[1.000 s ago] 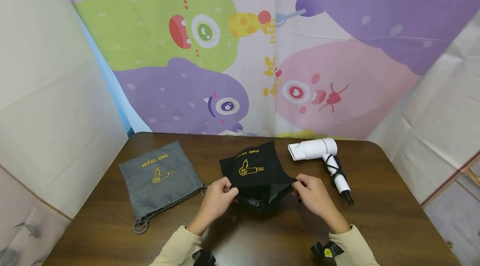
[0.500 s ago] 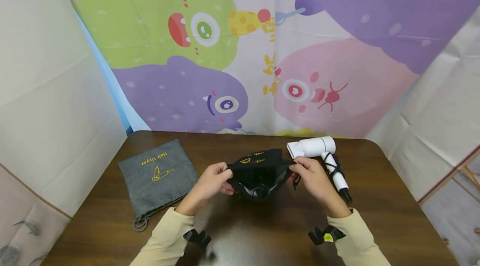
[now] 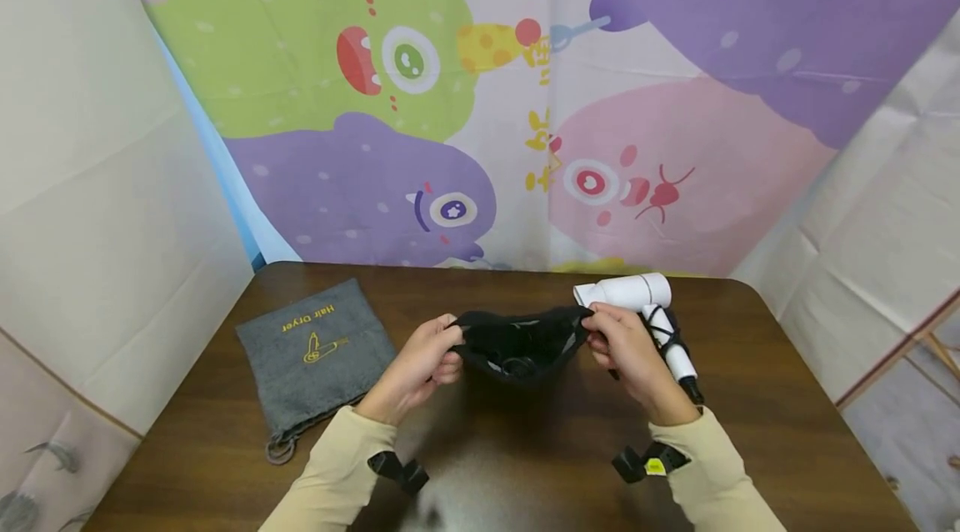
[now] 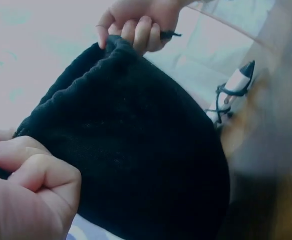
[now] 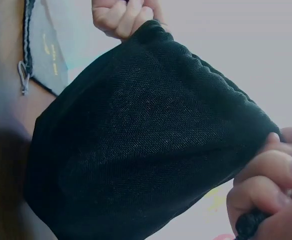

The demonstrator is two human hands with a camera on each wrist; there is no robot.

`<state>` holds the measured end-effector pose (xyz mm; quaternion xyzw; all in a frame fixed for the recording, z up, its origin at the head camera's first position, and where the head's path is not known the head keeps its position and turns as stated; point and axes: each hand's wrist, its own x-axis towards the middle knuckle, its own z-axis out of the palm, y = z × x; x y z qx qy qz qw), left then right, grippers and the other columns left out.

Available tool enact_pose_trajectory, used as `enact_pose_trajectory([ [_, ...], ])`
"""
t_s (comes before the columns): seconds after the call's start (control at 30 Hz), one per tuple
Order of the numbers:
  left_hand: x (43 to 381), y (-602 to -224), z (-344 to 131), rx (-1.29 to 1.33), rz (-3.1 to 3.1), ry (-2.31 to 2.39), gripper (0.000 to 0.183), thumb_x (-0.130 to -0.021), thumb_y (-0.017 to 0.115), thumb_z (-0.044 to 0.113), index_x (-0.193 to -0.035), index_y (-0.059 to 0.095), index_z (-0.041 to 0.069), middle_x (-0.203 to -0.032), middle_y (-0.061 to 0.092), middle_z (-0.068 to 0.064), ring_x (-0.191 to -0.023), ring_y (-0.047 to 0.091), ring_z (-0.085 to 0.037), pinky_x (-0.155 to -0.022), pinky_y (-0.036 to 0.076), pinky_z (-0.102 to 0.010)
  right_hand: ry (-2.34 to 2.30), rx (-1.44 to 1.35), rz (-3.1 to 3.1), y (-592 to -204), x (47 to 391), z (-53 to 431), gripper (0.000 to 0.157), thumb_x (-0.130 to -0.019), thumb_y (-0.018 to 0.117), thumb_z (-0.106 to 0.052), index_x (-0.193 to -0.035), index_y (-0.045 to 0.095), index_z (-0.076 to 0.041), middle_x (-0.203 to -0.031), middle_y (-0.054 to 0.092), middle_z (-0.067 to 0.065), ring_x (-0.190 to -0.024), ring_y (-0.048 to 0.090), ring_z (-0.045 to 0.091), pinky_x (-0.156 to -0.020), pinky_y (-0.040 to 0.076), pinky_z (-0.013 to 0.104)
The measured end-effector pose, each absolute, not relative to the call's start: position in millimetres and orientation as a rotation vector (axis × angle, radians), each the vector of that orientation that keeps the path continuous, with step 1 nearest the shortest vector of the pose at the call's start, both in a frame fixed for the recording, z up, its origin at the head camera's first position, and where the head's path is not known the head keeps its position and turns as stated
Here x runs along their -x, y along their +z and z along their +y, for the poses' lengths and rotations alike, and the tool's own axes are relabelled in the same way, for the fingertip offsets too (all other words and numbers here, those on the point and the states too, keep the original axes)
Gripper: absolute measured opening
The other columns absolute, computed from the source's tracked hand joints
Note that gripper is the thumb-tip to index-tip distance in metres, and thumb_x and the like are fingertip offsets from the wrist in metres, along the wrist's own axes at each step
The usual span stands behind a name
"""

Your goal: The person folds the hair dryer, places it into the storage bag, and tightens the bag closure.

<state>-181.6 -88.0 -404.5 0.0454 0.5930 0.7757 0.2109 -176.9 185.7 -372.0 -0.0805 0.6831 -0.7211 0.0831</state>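
Note:
Both hands stretch a black drawstring bag (image 3: pixel 525 373) between them, its mouth spread and facing the head camera. My left hand (image 3: pixel 422 361) pinches the left corner of the mouth, and my right hand (image 3: pixel 630 357) pinches the right corner. Inside the mouth a dark object with a round end (image 3: pixel 517 365) shows dimly. In the right wrist view the bag's outer cloth (image 5: pixel 140 125) hangs full below the gathered hem. A bit of black cord (image 4: pixel 172 35) pokes out from the right hand's curled fingers.
On the brown table (image 3: pixel 480 465), a grey drawstring pouch (image 3: pixel 318 357) printed "Hair Dryer" lies at the left. A white hair dryer (image 3: pixel 630 292) with black cord wound round its handle lies at the back right, beside the right hand. A printed curtain (image 3: pixel 517 232) hangs behind the table.
The hands have lifted the mouth of the black bag and tipped it toward the head camera. Its printed face has turned out of sight, and the opening is wider.

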Motion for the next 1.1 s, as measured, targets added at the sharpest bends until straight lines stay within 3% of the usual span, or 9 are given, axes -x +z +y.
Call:
enact_pose_trajectory([
  [0.13,182.0,-399.5,-96.5,-0.231,1.741,1.971,0.012,-0.099,0.05,0.012,-0.102,0.04,0.007,-0.052,0.025,0.01,-0.041,0.021,-0.003,-0.044,0.022,-0.019,-2.17,0.32,1.947,-374.0,178.0,196.8,0.033,-0.092,0.043,0.0,-0.062,0.04,-0.015,-0.053,0.029,-0.012,-0.042,0.024,0.0,-0.043,0.01,0.025],
  [0.27,182.7,-390.8,-111.7,-0.439,1.911,1.673,0.032,-0.097,0.06,0.018,-0.119,0.044,0.002,-0.057,0.027,0.007,-0.042,0.021,-0.006,-0.045,0.023,-0.021,-2.103,0.496,1.816,-377.9,179.8,210.2,0.037,-0.096,0.042,-0.002,-0.062,0.037,-0.015,-0.051,0.022,-0.009,-0.043,0.014,0.007,-0.045,0.003,0.033],
  [0.37,183.3,-381.5,-121.3,-0.609,2.067,1.457,0.038,-0.094,0.065,0.018,-0.124,0.051,0.001,-0.061,0.03,0.005,-0.044,0.023,-0.007,-0.046,0.025,-0.022,-2.062,0.608,1.698,-379.2,181.8,218.3,0.04,-0.102,0.042,-0.008,-0.063,0.034,-0.013,-0.053,0.016,-0.002,-0.045,0.009,0.014,-0.044,0.001,0.034],
  [0.43,183.2,-375.0,-125.4,-0.706,2.2,1.305,0.036,-0.093,0.066,0.019,-0.122,0.056,0.0,-0.063,0.034,0.004,-0.047,0.028,-0.007,-0.049,0.03,-0.022,-2.064,0.652,1.616,-379.3,182.8,222.6,0.041,-0.104,0.041,-0.012,-0.064,0.034,-0.013,-0.054,0.013,0.001,-0.045,0.007,0.015,-0.044,0.001,0.033],
  [0.5,182.8,-368.6,-127.9,-0.786,2.349,1.149,0.032,-0.093,0.066,0.023,-0.116,0.06,0.001,-0.066,0.047,0.005,-0.052,0.037,-0.006,-0.054,0.037,-0.022,-2.082,0.674,1.544,-378.9,183.8,226.1,0.041,-0.106,0.037,-0.015,-0.065,0.036,-0.015,-0.054,0.01,0.002,-0.045,0.006,0.016,-0.043,0.001,0.032],
  [0.63,179.8,-356.6,-133.0,-0.815,2.597,0.948,0.018,-0.092,0.066,0.024,-0.093,0.066,0.006,-0.068,0.06,0.006,-0.056,0.047,-0.004,-0.06,0.043,-0.022,-2.135,0.665,1.49,-377.9,185.8,229.5,0.042,-0.107,0.03,-0.015,-0.066,0.037,-0.018,-0.055,0.008,0.001,-0.045,0.005,0.016,-0.043,0.0,0.03],
  [0.8,178.3,-354.0,-140.4,-0.863,2.623,0.923,0.027,-0.096,0.06,0.023,-0.071,0.062,0.013,-0.061,0.049,0.007,-0.053,0.041,-0.005,-0.054,0.038,-0.022,-2.215,0.621,1.543,-378.1,185.2,232.8,0.042,-0.107,0.029,-0.014,-0.065,0.031,-0.016,-0.056,0.007,0.002,-0.046,0.004,0.016,-0.045,-0.001,0.03],
  [0.93,182.1,-368.1,-141.6,-0.788,2.414,1.106,0.036,-0.102,0.05,0.03,-0.071,0.055,0.011,-0.059,0.041,0.005,-0.05,0.034,-0.007,-0.051,0.032,-0.023,-2.239,0.562,1.573,-383.6,181.3,239.5,0.042,-0.107,0.031,-0.013,-0.065,0.031,-0.015,-0.057,0.006,0.002,-0.046,0.004,0.016,-0.045,-0.001,0.03],
  [1.1,185.2,-391.6,-147.4,-0.63,2.138,1.409,0.039,-0.104,0.044,0.03,-0.071,0.049,0.008,-0.06,0.04,0.005,-0.05,0.035,-0.006,-0.053,0.033,-0.021,-2.195,0.515,1.57,-396.9,175.0,248.7,0.042,-0.107,0.029,-0.013,-0.066,0.035,-0.016,-0.058,0.008,0.002,-0.047,0.006,0.016,-0.045,0.0,0.031],
])
